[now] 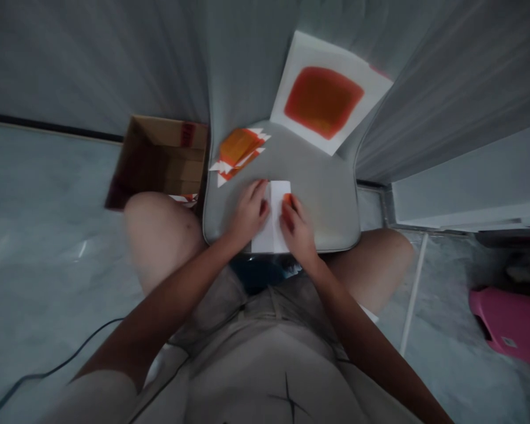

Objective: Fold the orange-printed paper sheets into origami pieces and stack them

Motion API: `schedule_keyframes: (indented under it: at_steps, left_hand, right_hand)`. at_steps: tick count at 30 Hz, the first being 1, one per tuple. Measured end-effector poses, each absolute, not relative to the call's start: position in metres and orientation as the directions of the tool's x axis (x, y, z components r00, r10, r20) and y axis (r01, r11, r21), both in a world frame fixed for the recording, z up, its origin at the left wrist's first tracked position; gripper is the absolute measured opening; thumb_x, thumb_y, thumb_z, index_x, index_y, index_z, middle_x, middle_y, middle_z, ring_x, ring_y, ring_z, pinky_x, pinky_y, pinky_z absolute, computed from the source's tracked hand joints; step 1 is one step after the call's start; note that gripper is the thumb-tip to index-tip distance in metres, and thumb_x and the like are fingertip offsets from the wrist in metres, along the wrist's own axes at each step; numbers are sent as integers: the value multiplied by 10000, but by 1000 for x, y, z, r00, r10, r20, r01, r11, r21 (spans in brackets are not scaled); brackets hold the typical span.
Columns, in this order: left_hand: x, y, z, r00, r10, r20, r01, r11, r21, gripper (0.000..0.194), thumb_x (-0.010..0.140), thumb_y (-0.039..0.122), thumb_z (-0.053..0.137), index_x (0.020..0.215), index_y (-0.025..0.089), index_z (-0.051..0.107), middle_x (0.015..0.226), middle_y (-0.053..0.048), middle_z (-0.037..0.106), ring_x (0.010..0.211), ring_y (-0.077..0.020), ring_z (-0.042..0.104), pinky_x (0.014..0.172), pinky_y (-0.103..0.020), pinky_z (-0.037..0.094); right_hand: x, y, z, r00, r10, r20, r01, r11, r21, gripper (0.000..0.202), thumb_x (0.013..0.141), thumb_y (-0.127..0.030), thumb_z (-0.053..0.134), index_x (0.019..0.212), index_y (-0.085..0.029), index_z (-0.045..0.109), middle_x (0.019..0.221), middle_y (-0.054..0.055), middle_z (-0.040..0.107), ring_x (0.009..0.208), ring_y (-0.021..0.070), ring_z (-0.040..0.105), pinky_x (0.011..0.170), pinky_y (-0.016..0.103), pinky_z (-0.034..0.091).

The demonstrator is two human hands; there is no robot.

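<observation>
A partly folded sheet of white paper [265, 240] lies on the grey chair seat in front of me, a crease running along its length. My left hand [250, 212] grips its left side with bent fingers. On the opposite side, my right hand [298, 227] pinches the folded edge, where a bit of orange shows by the fingertips. Both hands are slightly blurred. Just beyond my left hand rests a small pile of folded orange-and-white paper pieces [239, 150]. An unfolded white sheet with an orange-red square [324, 101] leans against the chair back.
The grey chair [331, 194] stands between my knees. An open cardboard box [136, 150] is on the floor at its left, with folded paper beside my knee. A pink plastic stool [512, 324] is at the right, and a dark cable [62, 368] runs along the left floor.
</observation>
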State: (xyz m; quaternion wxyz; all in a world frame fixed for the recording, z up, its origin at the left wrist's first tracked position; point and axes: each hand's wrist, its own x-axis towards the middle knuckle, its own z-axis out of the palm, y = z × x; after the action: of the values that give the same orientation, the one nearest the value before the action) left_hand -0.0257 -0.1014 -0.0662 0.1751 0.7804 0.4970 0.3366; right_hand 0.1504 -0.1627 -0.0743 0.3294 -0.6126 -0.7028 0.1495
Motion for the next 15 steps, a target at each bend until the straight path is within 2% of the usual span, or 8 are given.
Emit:
schedule_keyframes:
  at_steps: [3, 6, 10, 15]
  left_hand:
    - [-28, -106, -63, 384, 824, 416, 577, -566, 589, 479, 1019, 185, 453, 1495, 171, 510, 1493, -133, 590, 1406, -241, 548, 1210, -446, 459]
    - [-29, -109, -60, 479, 766, 429, 540, -642, 544, 444, 1064, 220, 406, 1485, 183, 541, 1520, -119, 586, 1456, -235, 512, 1236, -456, 436]
    - [-27, -112, -58, 602, 724, 337, 584, -687, 432, 468, 1086, 298, 407, 1518, 173, 533, 1597, -105, 526, 1546, -273, 403, 1296, -507, 337]
    - [-25, -113, -54, 646, 733, 211, 666, -677, 312, 500, 1095, 298, 359, 1549, 148, 505, 1643, -88, 465, 1566, -270, 368, 1319, -505, 269]
  right_hand:
    - [150, -161, -75, -45, 951, 304, 784, 223, -580, 453, 1041, -296, 466, 1446, -164, 620, 1592, 169, 505, 1480, 287, 480, 1231, 525, 417]
    - [150, -160, -75, -63, 951, 303, 795, 232, -561, 457, 1038, -286, 469, 1443, -137, 619, 1588, 190, 503, 1483, 297, 472, 1231, 526, 415]
    - [149, -160, -74, -77, 959, 274, 800, 224, -557, 479, 1045, -297, 463, 1486, -152, 580, 1606, 187, 480, 1509, 307, 435, 1243, 556, 395]
    - [146, -159, -74, -73, 962, 265, 822, 208, -530, 475, 1056, -299, 439, 1479, -140, 588, 1588, 196, 498, 1509, 317, 431, 1242, 574, 391]
